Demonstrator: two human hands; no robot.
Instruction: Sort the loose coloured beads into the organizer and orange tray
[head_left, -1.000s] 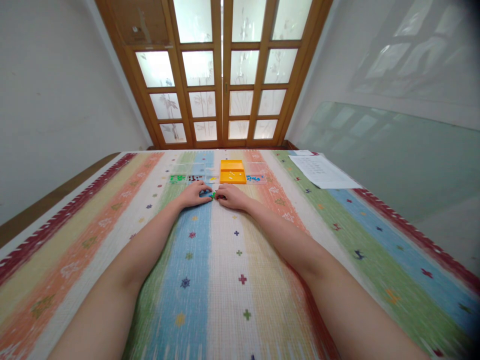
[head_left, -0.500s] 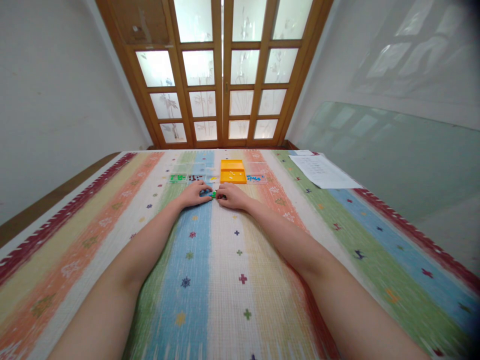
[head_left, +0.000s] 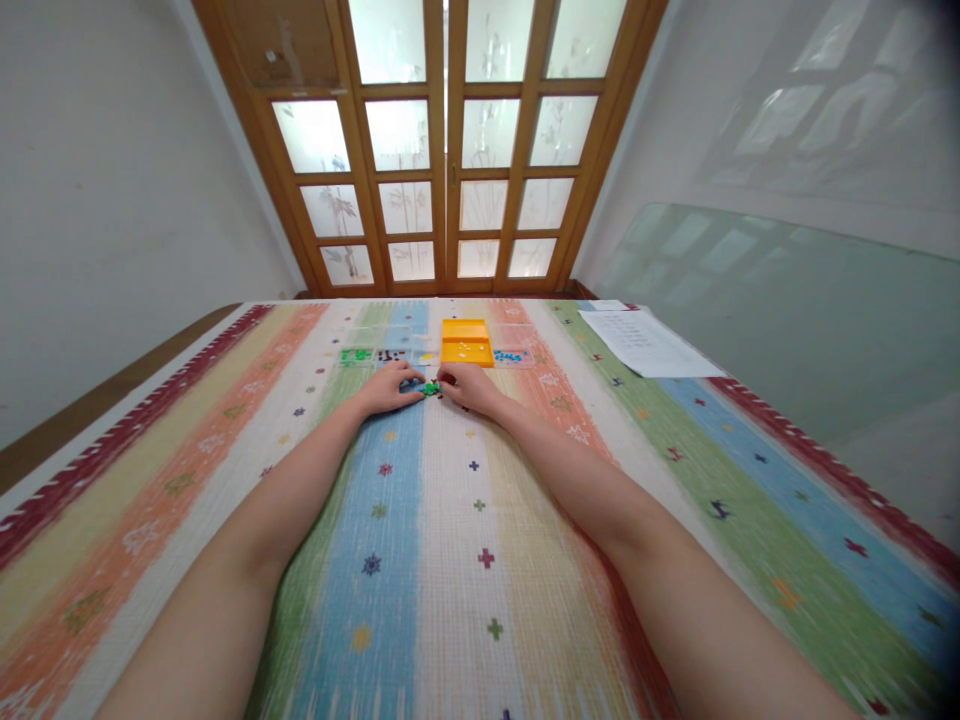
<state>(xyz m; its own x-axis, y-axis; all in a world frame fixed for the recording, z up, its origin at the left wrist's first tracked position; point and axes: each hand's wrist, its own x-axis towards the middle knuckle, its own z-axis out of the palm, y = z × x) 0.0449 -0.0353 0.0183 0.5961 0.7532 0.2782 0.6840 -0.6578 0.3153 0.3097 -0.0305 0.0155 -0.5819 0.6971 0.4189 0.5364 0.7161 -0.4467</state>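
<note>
Up ahead in the head view, both bare forearms stretch along the striped, multicoloured woven tablecloth (head_left: 450,520), and the hands meet near its far end. The left hand (head_left: 386,388) lies knuckles-up with its fingers curled inward, and the right hand (head_left: 469,386) mirrors it. Both sets of fingertips are drawn together at a small green plastic piece (head_left: 430,389) that sits low on the cloth between them, just in front of the containers. At this size I cannot tell whether either hand truly pinches the piece or only touches it. Just beyond stands a shallow orange plastic tray (head_left: 465,343) with a few pale bits inside. It is flanked by clear plastic compartments: one of green beads (head_left: 355,355) and one of dark beads (head_left: 391,355) to the left, and one of blue beads (head_left: 508,356) to the right. A white printed paper sheet (head_left: 645,342) lies well apart on the right, and wooden doors with frosted glass panes (head_left: 450,150) close the room behind. For fine work like this, I judge it best to rest the wrists on the cloth and hold the piece low with light, even pressure — a slip would then drop it beside the hands rather than send it rolling.
</note>
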